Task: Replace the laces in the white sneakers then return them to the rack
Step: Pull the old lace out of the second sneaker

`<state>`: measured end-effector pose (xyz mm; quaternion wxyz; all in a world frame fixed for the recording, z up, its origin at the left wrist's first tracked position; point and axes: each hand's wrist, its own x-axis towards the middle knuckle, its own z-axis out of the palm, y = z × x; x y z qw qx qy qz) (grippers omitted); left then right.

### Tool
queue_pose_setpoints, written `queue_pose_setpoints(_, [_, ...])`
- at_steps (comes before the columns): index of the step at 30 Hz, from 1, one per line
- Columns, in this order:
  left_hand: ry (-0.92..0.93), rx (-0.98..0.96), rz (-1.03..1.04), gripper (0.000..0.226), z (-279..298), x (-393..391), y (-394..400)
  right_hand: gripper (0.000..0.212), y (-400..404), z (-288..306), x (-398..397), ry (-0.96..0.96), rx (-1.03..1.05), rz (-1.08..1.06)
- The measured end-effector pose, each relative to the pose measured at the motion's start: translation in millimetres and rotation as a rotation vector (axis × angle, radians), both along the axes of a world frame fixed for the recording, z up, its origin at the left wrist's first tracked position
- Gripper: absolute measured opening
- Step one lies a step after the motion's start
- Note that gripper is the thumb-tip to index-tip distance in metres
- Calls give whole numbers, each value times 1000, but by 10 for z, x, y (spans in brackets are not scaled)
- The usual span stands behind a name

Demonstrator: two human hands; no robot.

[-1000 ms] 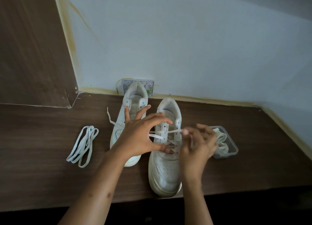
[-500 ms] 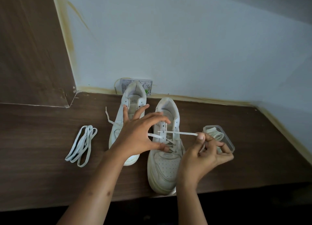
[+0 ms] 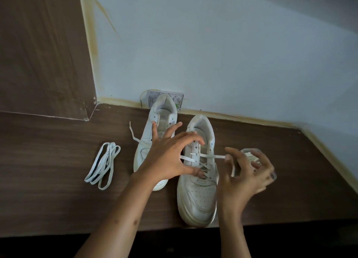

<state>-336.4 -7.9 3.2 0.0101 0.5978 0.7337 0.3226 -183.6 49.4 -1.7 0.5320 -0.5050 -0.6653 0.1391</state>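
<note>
White right sneaker (image 3: 197,191) | lace (image 3: 212,156) half threaded | scuffed toe

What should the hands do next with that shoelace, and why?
Probably the right hand should pull the lace taut through its eyelet. The lace runs sideways out of the right sneaker to the blurred fingers, while the left hand steadies that sneaker at its lace rows. The upper eyelets look empty.

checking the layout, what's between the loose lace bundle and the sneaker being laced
In the head view, the other sneaker stands between the lace bundle and the sneaker being laced, with the left hand reaching over it.
</note>
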Motion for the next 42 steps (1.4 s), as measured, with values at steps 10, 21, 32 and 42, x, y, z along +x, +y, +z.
queue_pose_setpoints(10, [-2,-16,2,71,-4,-16,-23,11,73,-48,-102,-45,-156,289])
queue_pose_setpoints(21, [2,-1,7,76,-16,-10,4,11,90,0,115,-275,-44,419])
queue_pose_setpoints(32, [-27,-32,7,74,-7,-8,-5,14,169,-40,147,5,-197,234])
queue_pose_setpoints(42, [-32,-27,10,73,-8,-4,-8,11,64,-88,-9,-366,-214,464])
